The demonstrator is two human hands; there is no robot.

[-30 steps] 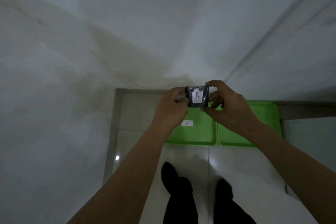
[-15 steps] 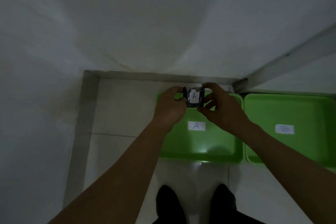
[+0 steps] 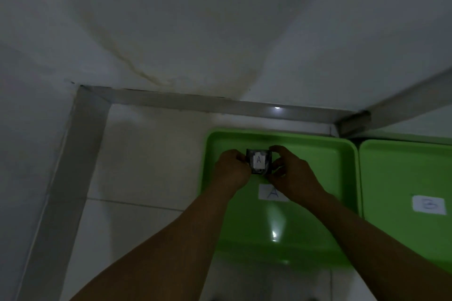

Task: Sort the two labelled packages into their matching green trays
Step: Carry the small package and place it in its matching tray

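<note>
A small dark package with a white "A" label is held between my left hand and my right hand, each pinching one side. It sits low over the far part of the green tray that carries a white "A" label; I cannot tell whether it touches the tray floor. To the right lies a second green tray with a white "B" label. No second package is in view.
Both trays lie on a pale tiled floor in a corner. A grey skirting strip runs along the white walls at the back and left. A grey ledge rises at the right.
The view has dropped closer to the floor and the trays look larger. Both hands have lowered the "A" package down into the "A" tray, still gripping it.
</note>
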